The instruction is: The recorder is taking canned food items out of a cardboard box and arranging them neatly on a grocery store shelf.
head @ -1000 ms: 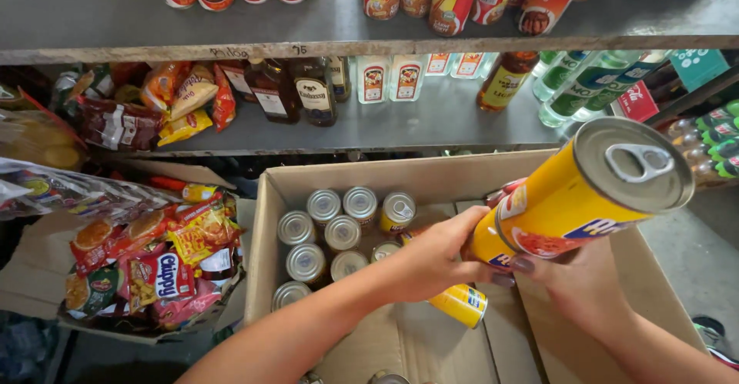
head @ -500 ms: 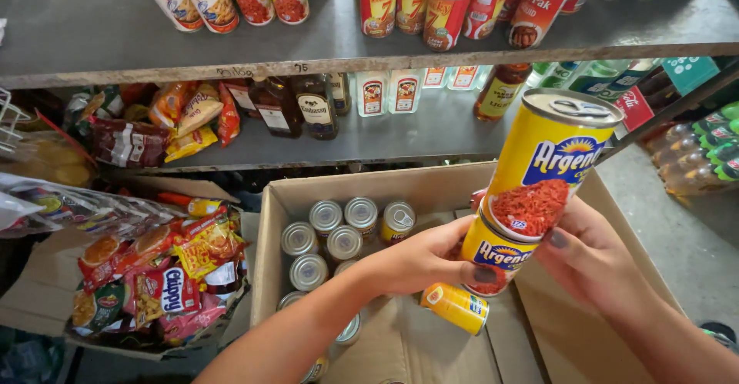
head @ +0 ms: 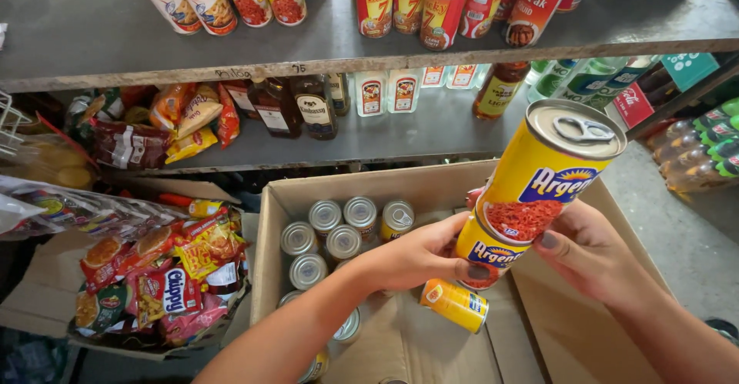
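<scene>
**Two stacked cans lifted out of the box**

Grey shelves (head: 431,134) run across the back, the top one lined with upright red and yellow cans (head: 419,3), the lower one with dark bottles (head: 296,107) and snack packets (head: 181,118). Below sits an open cardboard box (head: 269,230) with a cluster of silver-topped cans (head: 331,234) in its far left corner and one yellow can lying on its side (head: 454,305) on the bottom.

Both hands hold a pair of yellow cans stacked end to end and tilted to the right. The top can (head: 550,172) shows its pull-tab lid; the lower can (head: 485,249) is half hidden by fingers. The left hand (head: 419,257) comes in from the lower left, forearm stretched across the box, fingers curled around the lower can with the thumb on its label. The right hand (head: 589,257) cups the far side from the right, thumb pressed near the seam where the two cans meet.

To carry such a stack well, it looks wise to keep pressure at the seam from both sides and bring the pair upright, since the tilt could let the top can slide off.
</scene>
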